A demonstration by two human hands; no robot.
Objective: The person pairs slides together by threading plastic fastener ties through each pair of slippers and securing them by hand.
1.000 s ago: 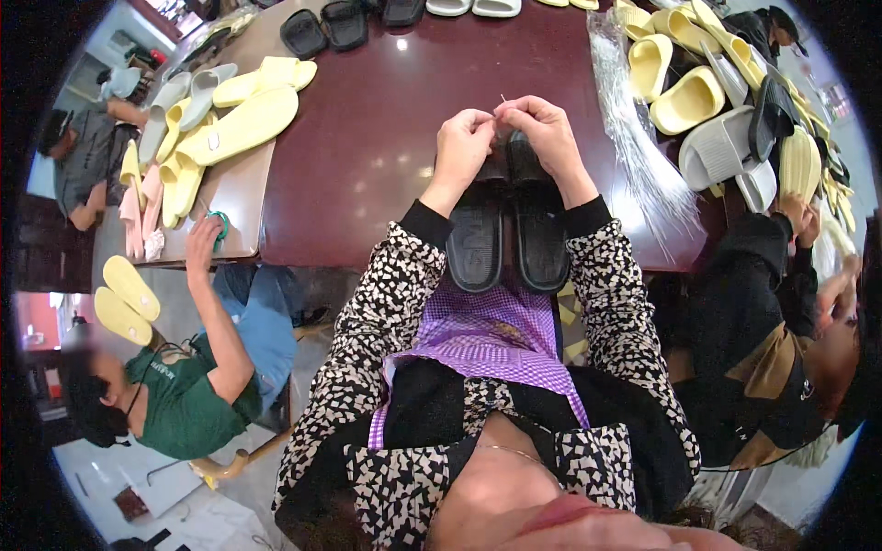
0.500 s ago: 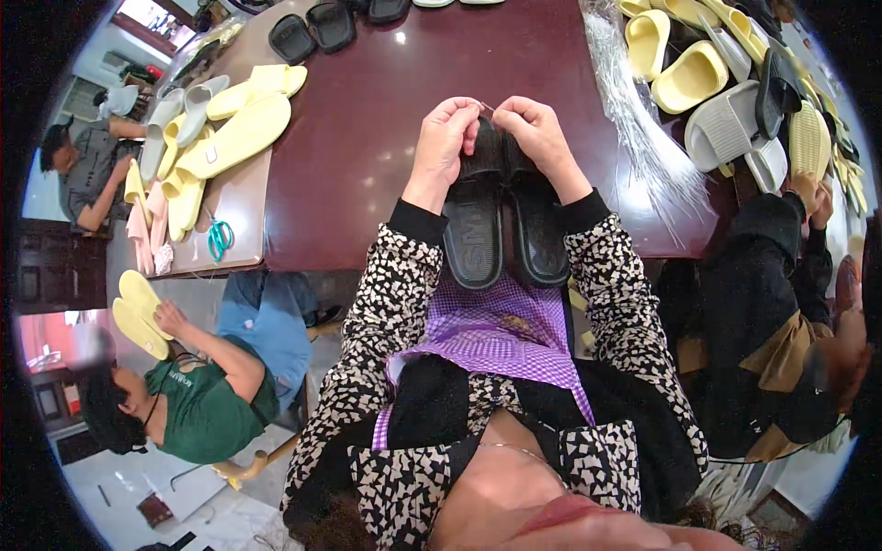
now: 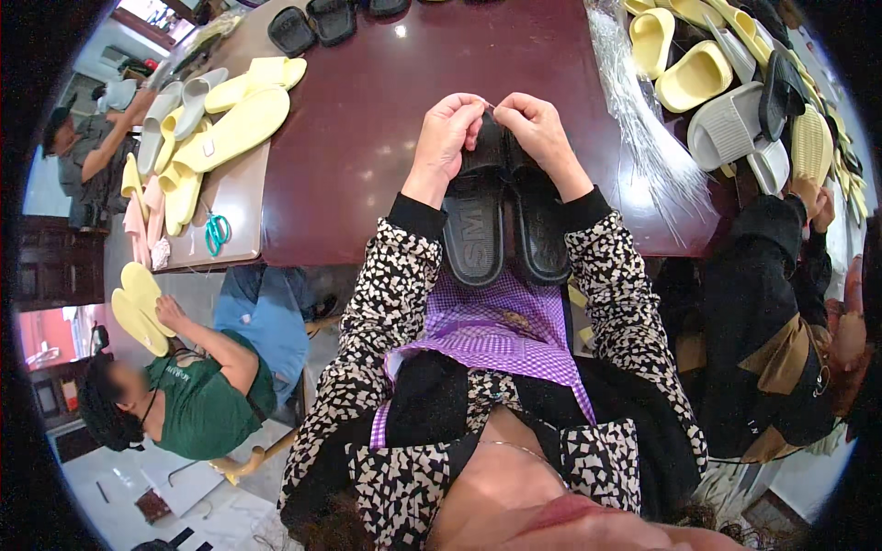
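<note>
Now both hands, left hand (image 3: 447, 129) and right hand (image 3: 542, 129), pinch thin thread (image 3: 489, 104) above paired black slippers (image 3: 505, 220), propped against table edge (image 3: 367, 248) for support.

Head-worn fisheye, looking steeply down, close over table (image 3: 367, 138)

Yellow slippers (image 3: 234, 124) and teal scissors (image 3: 217, 231) are lying left on the dark red table (image 3: 367, 138); clear plastic ties (image 3: 643, 138) are lying right.
</note>
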